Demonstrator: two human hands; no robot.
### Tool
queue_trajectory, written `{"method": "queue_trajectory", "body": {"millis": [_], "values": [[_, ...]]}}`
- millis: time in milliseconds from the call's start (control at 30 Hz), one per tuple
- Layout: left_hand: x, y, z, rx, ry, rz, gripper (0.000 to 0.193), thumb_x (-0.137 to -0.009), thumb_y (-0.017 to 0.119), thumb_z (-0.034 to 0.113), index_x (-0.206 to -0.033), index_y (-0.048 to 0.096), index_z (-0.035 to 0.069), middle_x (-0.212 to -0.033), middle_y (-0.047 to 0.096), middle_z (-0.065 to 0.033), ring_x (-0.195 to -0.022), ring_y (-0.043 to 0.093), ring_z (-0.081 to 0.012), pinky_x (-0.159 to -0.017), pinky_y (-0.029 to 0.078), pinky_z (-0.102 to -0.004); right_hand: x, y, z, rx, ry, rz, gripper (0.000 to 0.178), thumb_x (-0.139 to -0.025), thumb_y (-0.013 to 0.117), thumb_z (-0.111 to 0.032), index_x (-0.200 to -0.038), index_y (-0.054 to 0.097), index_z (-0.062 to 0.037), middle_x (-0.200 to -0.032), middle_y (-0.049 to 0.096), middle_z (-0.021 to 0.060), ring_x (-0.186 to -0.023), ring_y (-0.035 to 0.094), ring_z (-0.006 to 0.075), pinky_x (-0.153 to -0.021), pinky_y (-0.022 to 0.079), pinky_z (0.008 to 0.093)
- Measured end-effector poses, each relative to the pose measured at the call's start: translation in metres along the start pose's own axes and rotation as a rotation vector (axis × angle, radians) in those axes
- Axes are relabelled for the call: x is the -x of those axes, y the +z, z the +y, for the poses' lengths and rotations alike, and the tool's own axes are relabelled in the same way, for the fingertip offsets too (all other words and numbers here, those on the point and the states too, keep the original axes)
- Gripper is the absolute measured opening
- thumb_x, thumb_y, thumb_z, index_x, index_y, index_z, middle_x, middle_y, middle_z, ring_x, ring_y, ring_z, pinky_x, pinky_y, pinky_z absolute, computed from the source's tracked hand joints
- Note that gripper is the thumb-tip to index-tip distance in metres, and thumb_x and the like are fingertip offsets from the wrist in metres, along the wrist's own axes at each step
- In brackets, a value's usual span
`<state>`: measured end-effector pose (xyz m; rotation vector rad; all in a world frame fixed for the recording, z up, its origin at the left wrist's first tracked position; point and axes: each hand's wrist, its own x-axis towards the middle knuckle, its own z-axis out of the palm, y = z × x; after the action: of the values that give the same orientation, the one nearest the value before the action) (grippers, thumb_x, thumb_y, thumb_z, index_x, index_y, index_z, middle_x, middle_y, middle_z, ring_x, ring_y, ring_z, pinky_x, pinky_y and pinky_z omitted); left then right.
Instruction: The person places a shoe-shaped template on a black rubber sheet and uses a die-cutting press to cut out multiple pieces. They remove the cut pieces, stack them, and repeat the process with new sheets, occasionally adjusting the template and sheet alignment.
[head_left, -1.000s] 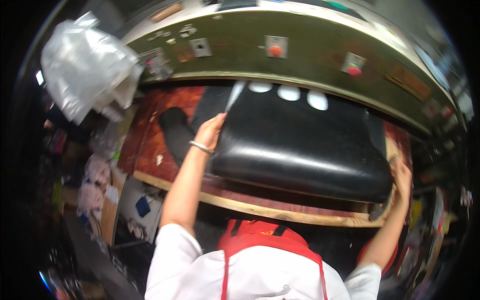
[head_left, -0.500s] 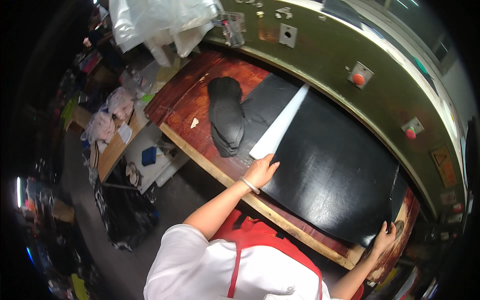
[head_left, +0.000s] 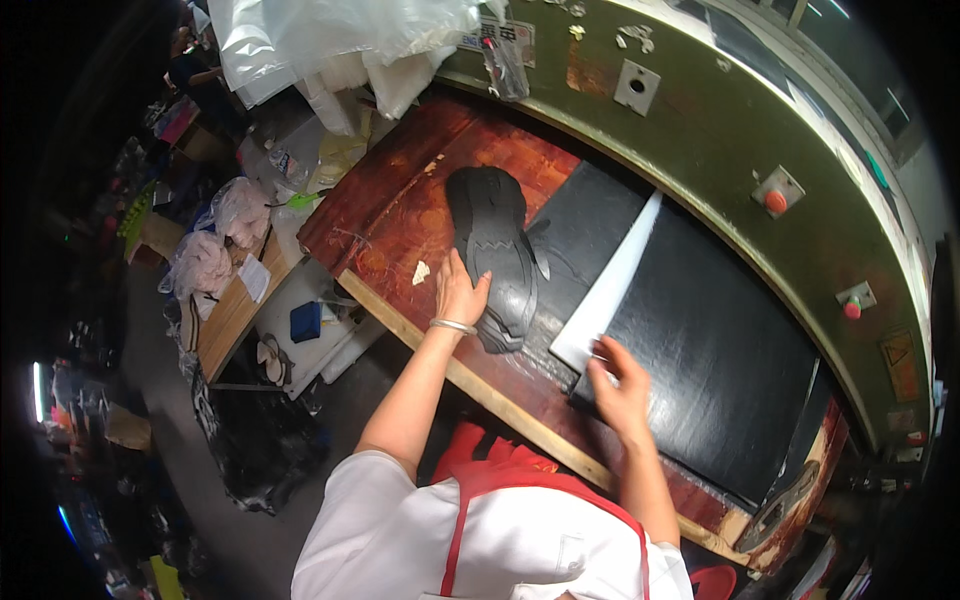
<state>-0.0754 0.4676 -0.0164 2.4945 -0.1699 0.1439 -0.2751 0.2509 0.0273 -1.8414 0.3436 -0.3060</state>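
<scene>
A stack of black shoe soles (head_left: pixel 497 262) lies on the reddish-brown worktop, left of the black sheets. My left hand (head_left: pixel 463 298) rests against the near left side of the stack, thumb and fingers spread, not closed around it. My right hand (head_left: pixel 622 385) hovers over the near left corner of a large black sheet (head_left: pixel 705 350), its fingers loosely curved and apart with nothing visible between them. Beside that hand is the near end of a white wedge-shaped strip (head_left: pixel 605 285), between the large sheet and another dark sheet (head_left: pixel 572 225).
Behind the worktop (head_left: pixel 385 215) runs a green machine beam (head_left: pixel 700 130) with red buttons (head_left: pixel 776 201). A wooden rail (head_left: pixel 400 325) edges the front. Clear plastic bags (head_left: pixel 330 45) hang at the far left. A cluttered side table (head_left: pixel 235 320) stands left.
My left hand has left the large sheet's edge and moved left to the soles. My right hand has left the sheet's right corner and come left. The sheet lies flatter; the view has shifted.
</scene>
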Motion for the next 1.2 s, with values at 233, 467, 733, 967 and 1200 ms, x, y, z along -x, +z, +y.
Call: {"method": "queue_trajectory", "body": {"millis": [233,467,733,967,1200], "values": [[0.0,0.021,0.029,0.135,0.113,0.162,0.081,-0.082,0.069,0.018,-0.144,0.022,-0.004,-0.138,0.036,-0.0321,-0.127,0.04,-0.0464,-0.107,0.034,-0.0472,-0.082,0.109,-0.007,0.352,-0.156,-0.09,0.056,-0.084,0.066,-0.014,-0.13,0.045,0.0106,-0.116,0.057,0.0302,-0.106,0.059,0.0405,-0.092,0.047,0.0385],[-0.043,0.0,0.035,0.817,-0.202,-0.131,0.075,-0.077,0.075,0.017,-0.136,0.036,-0.006,-0.119,0.059,-0.0254,-0.111,0.059,-0.0346,-0.092,0.048,-0.0395,-0.087,0.12,0.013,0.073,0.046,0.016,0.047,-0.084,0.069,-0.01,-0.125,0.054,0.0071,-0.105,0.063,0.0183,-0.085,0.065,0.0213,-0.074,0.054,0.0309],[-0.074,-0.049,0.048,0.534,0.188,-0.28,0.053,-0.079,0.07,0.01,-0.127,0.051,-0.001,-0.106,0.066,-0.0217,-0.102,0.066,-0.0316,-0.089,0.05,-0.0358,-0.102,0.099,-0.007,0.169,0.065,0.002,0.036,-0.083,0.07,-0.007,-0.117,0.062,0.0007,-0.105,0.067,0.0118,-0.091,0.065,0.0182,-0.078,0.052,0.0305],[-0.148,-0.153,-0.022,0.207,0.723,-0.528,0.052,-0.079,0.064,0.004,-0.129,0.048,0.003,-0.107,0.063,-0.0241,-0.096,0.061,-0.0412,-0.078,0.05,-0.0472,-0.121,0.126,-0.096,0.583,-0.488,0.371,0.062,-0.072,0.076,-0.006,-0.129,0.052,-0.0039,-0.128,0.051,0.0176,-0.117,0.051,0.0351,-0.094,0.044,0.0447],[-0.154,-0.155,-0.115,0.064,0.756,-0.662,0.052,-0.076,0.07,0.004,-0.124,0.051,0.002,-0.106,0.061,-0.0215,-0.097,0.061,-0.0399,-0.08,0.051,-0.0452,-0.172,0.275,-0.117,1.088,-0.741,-0.108,0.042,-0.077,0.06,-0.011,-0.118,0.058,-0.0087,-0.107,0.061,0.0141,-0.114,0.055,0.0345,-0.105,0.038,0.0469]]}}
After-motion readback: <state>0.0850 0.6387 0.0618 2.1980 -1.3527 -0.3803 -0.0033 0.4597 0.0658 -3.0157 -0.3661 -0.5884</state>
